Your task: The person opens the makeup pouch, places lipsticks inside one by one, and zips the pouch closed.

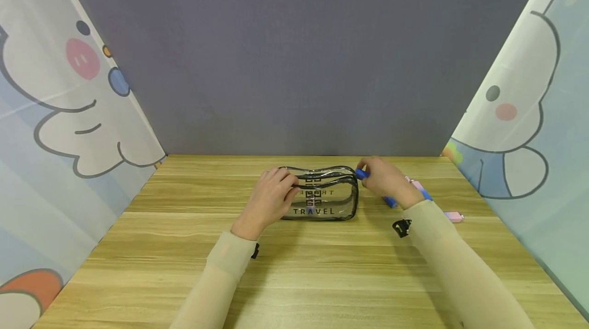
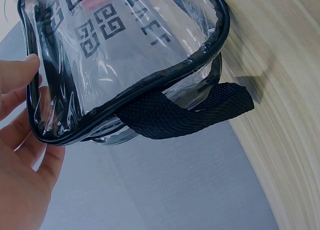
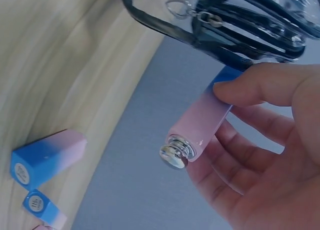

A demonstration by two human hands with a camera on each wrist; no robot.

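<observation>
A clear travel pouch with black piping stands on the wooden table, its top slightly parted. My left hand pinches its upper left rim, thumb on one side and fingers on the other in the left wrist view. At the right end, my right hand holds a pink-and-blue lipstick tube with a silver knob. The tube's blue end points to the pouch and overlaps its edge beside the zipper pull. Through the clear wall shows a small pinkish thing inside.
More pink-and-blue tubes lie on the table right of the pouch, among them a thick one and a slimmer one. A black strap loops off the pouch's left end. Behind the table rises a grey panel.
</observation>
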